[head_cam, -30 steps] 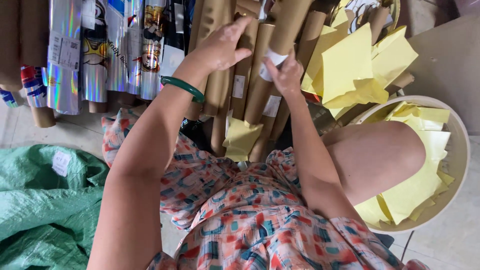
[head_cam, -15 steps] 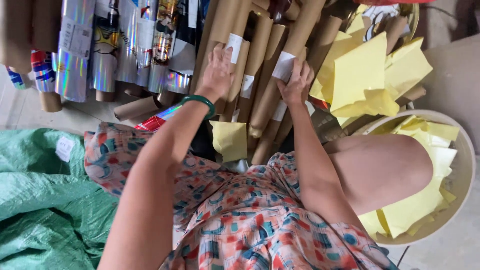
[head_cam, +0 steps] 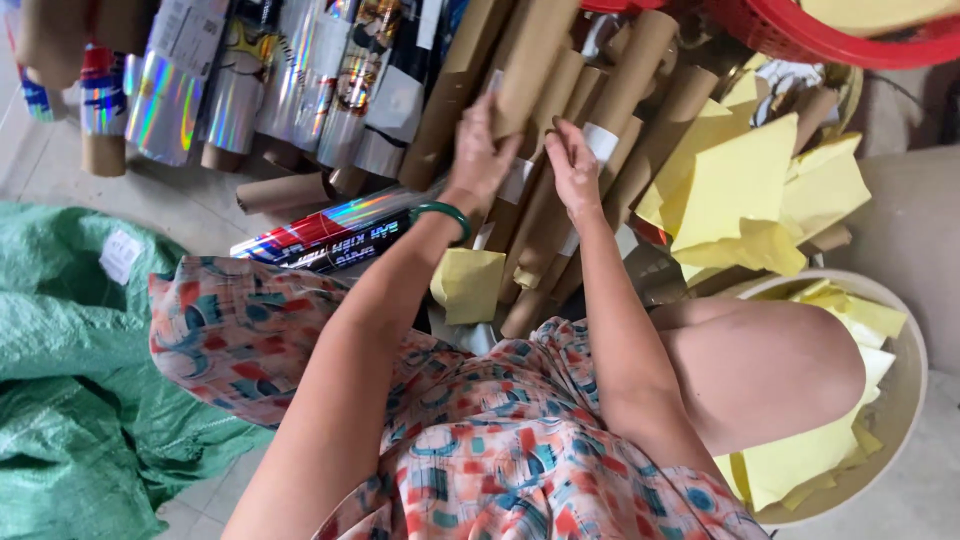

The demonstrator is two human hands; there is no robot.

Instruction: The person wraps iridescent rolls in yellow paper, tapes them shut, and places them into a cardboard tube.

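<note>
**Hands on the brown tubes**

We saw a heap of long brown cardboard tubes (head_cam: pixel 560 150) leaning up the middle of the view, matte and smooth, cylindrical, several with white paper labels stuck to them. The left hand (head_cam: pixel 480 160) wore a green bangle (head_cam: pixel 440 212) at the wrist, and its fingers (head_cam: pixel 478 128) were curled round the lower end of one cardboard tube (head_cam: pixel 525 65), gripping it; the tube ran up and away from the palm, its end resting under the fingertips. The right hand (head_cam: pixel 572 168) sat just beside the left, fingers loosely bent and pressed against a neighbouring tube near its white label (head_cam: pixel 600 142); we could not tell whether they closed around it or only touched it.

To the left stood rolls of holographic foil (head_cam: pixel 170 100), glossy and rainbow-sheened, with one red-and-black printed roll (head_cam: pixel 330 232) lying flat on the floor. Crumpled yellow paper sheets (head_cam: pixel 740 190) were piled to the right, more of them in a round pale basin (head_cam: pixel 905 400) beside the bare knee. A red plastic basket (head_cam: pixel 820 35) showed at the top edge. A green woven sack (head_cam: pixel 60 400) lay rumpled on the floor at the left, and a patterned dress (head_cam: pixel 480 450) covered the lap.
</note>
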